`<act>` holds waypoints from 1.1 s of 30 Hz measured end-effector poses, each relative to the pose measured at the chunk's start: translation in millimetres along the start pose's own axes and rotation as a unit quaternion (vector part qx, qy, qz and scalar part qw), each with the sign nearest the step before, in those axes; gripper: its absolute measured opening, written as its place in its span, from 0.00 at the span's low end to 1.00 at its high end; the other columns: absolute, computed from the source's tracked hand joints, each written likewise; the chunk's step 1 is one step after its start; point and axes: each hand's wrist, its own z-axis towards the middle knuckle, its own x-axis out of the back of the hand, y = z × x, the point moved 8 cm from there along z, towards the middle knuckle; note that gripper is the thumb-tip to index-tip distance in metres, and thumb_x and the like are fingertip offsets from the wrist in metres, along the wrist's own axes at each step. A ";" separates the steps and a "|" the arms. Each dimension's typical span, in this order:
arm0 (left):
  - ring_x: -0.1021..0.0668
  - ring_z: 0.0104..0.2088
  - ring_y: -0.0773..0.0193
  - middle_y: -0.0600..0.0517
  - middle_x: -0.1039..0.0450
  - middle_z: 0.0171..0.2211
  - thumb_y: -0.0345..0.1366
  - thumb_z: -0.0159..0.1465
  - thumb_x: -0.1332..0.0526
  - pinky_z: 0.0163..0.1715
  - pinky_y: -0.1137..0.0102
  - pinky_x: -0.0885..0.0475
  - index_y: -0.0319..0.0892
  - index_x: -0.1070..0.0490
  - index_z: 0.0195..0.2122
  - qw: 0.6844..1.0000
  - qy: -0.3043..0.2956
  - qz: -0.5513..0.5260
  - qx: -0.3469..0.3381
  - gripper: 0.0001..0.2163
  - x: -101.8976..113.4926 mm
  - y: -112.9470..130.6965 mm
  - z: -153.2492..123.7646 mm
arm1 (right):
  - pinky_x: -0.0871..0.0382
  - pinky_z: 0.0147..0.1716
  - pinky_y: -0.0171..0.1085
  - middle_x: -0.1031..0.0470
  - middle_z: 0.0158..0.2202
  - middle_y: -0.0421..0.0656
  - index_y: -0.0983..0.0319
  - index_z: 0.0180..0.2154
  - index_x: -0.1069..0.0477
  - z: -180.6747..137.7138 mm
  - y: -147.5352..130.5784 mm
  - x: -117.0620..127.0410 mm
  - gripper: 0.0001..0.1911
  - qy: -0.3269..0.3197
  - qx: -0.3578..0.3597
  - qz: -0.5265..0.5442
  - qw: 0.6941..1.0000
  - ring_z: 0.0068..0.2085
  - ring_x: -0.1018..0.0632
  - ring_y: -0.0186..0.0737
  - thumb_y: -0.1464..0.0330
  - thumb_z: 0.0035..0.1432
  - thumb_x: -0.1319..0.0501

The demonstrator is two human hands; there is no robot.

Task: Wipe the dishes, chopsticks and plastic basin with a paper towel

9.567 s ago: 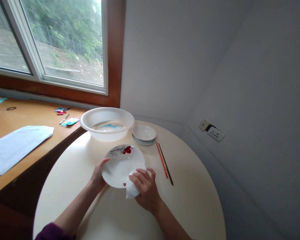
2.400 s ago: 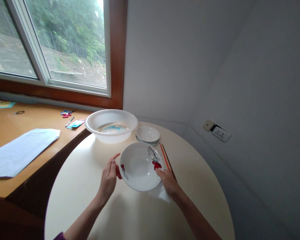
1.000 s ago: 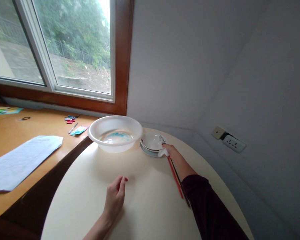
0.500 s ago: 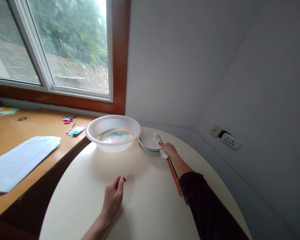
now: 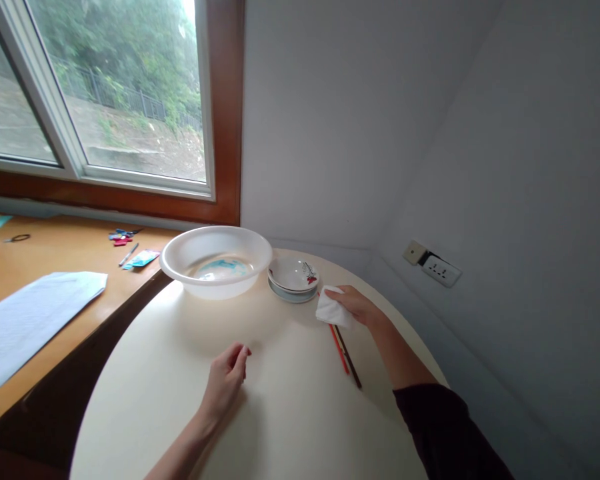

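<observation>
My right hand pinches a folded white cloth between thumb and fingers, just right of the stacked dishes. The cloth covers the upper part of the chopsticks, one reddish-orange and one dark brown, which lie slanted on the round table. A white dish with a dark and red floral print rests on a pale plate. My left hand is loosely curled over the near middle of the table, fingers closed, with nothing visible in it.
A translucent white basin with a blue patch in its bottom stands left of the dishes. On the wooden desk at left lie papers, a pen and a blue packet. Walls close in behind and right.
My right hand has left the dish's edge and come toward the right, now gripping the white cloth. The camera has turned slightly right. My left hand stays nearly where it was.
</observation>
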 end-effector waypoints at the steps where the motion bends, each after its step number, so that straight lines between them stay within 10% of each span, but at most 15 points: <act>1: 0.35 0.16 0.68 0.58 0.41 0.12 0.49 0.56 0.45 0.20 0.72 0.40 0.41 0.34 0.23 0.999 -0.024 -0.018 0.011 0.15 -5.0 0.7 -0.8 | 0.31 0.30 0.34 0.23 0.30 0.47 0.66 0.30 0.28 -10.9 2.6 -6.6 0.12 -0.019 0.005 0.022 1.000 0.32 0.23 0.40 0.62 0.51 0.38; 9: 0.25 0.36 0.62 0.45 0.28 0.38 0.46 0.48 0.33 0.43 0.65 0.32 0.38 0.31 0.40 0.916 -0.228 -0.282 0.173 0.22 -55.5 0.2 -28.3 | 0.39 0.25 0.30 0.30 0.23 0.38 0.64 0.27 0.31 -77.0 9.3 -97.3 0.20 -0.147 0.036 0.235 0.960 0.25 0.30 0.32 0.55 0.38 0.32; 15: 0.30 0.25 0.70 0.54 0.33 0.23 0.41 0.47 0.32 0.26 0.75 0.36 0.38 0.34 0.24 0.917 -0.216 -0.294 0.159 0.14 -51.5 1.8 -30.0 | 0.43 0.25 0.30 0.33 0.22 0.37 0.64 0.25 0.31 -104.1 -0.4 -142.8 0.18 -0.182 0.094 0.177 0.963 0.25 0.34 0.31 0.55 0.44 0.36; 21: 0.32 0.16 0.69 0.58 0.36 0.16 0.32 0.47 0.37 0.18 0.74 0.37 0.41 0.39 0.22 0.878 -0.115 -0.374 0.278 0.09 -35.9 -16.1 -26.7 | 0.41 0.25 0.32 0.31 0.22 0.39 0.61 0.24 0.35 -95.6 21.4 -80.0 0.11 -0.011 0.093 -0.016 0.995 0.24 0.32 0.33 0.62 0.53 0.44; 25: 0.25 0.19 0.63 0.53 0.28 0.20 0.28 0.49 0.40 0.24 0.68 0.29 0.40 0.32 0.33 0.846 -0.075 -0.404 0.340 0.09 -33.0 -23.8 -28.3 | 0.44 0.26 0.33 0.30 0.21 0.41 0.60 0.20 0.38 -102.8 45.4 -19.3 0.12 0.197 0.060 -0.279 0.938 0.25 0.32 0.35 0.65 0.54 0.43; 33: 0.20 0.29 0.53 0.43 0.22 0.28 0.26 0.57 0.45 0.35 0.59 0.24 0.28 0.38 0.53 0.807 -0.023 -0.441 0.393 0.22 -29.5 -29.8 -27.9 | 0.45 0.27 0.33 0.29 0.23 0.42 0.60 0.24 0.36 -107.8 91.6 5.3 0.09 0.228 -0.003 -0.323 0.918 0.25 0.31 0.36 0.66 0.55 0.43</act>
